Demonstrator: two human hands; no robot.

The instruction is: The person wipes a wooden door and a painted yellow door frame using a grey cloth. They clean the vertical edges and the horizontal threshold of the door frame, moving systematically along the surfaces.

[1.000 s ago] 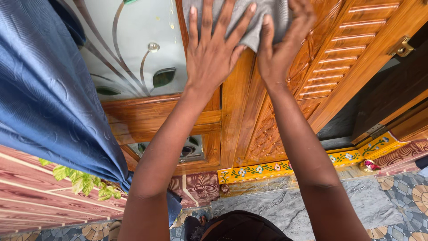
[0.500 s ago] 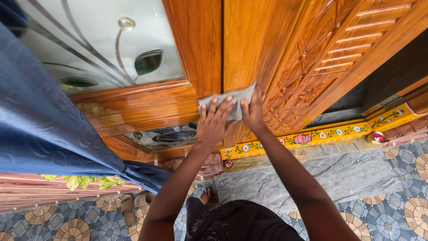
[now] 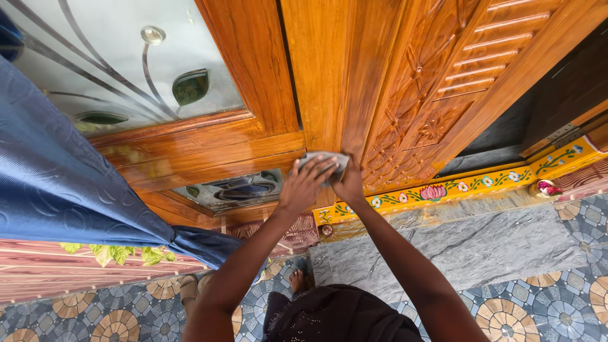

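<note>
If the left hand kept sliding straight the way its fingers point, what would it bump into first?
The left hand lies flat on the grey cloth against the wooden door frame, fingers pointing up along the post. Going straight on, it would probably just meet more bare wood; nothing else shows in that line.

Carved wooden door (image 3: 405, 95) far; frosted glass panel (image 3: 120, 63) left, blue curtain (image 3: 57, 183) beside it; patterned floor tiles (image 3: 544, 310) near.

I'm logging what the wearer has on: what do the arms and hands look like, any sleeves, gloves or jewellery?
Both arms are bare from the upper arm down: no sleeves show. The left hand and right hand wear no gloves; no rings, bangles or watch show. Below the arms is dark clothing.
</note>
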